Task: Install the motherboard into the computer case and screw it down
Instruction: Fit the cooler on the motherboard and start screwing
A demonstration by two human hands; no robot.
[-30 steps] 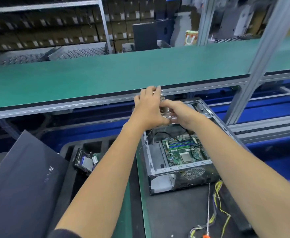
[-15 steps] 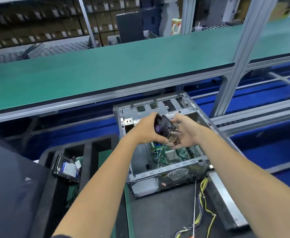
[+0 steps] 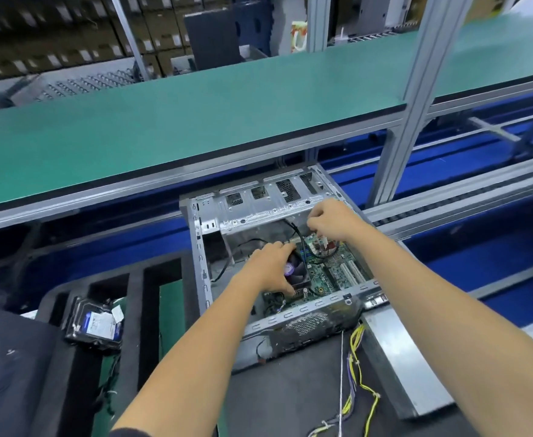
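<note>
An open grey metal computer case (image 3: 249, 212) lies on the dark work mat. The green motherboard (image 3: 337, 272) sits flat inside it. My left hand (image 3: 268, 266) grips a black CPU cooler fan (image 3: 296, 272) with a purple centre label and holds it down on the board's left part. My right hand (image 3: 331, 219) reaches into the case's far right corner with curled fingers, pinching a black cable (image 3: 299, 238) that loops over the board. What lies under the cooler is hidden.
A hard drive (image 3: 96, 323) with a blue label lies in a black foam tray (image 3: 136, 310) to the left. Yellow and white wires (image 3: 356, 367) trail on the mat in front of the case. A green shelf (image 3: 195, 115) overhangs the back; a metal post (image 3: 400, 127) stands right.
Both hands came down from the shelf edge with the cooler fan. The left hand lowered it onto the motherboard, and the right hand let go of it and moved to the cable at the back.
</note>
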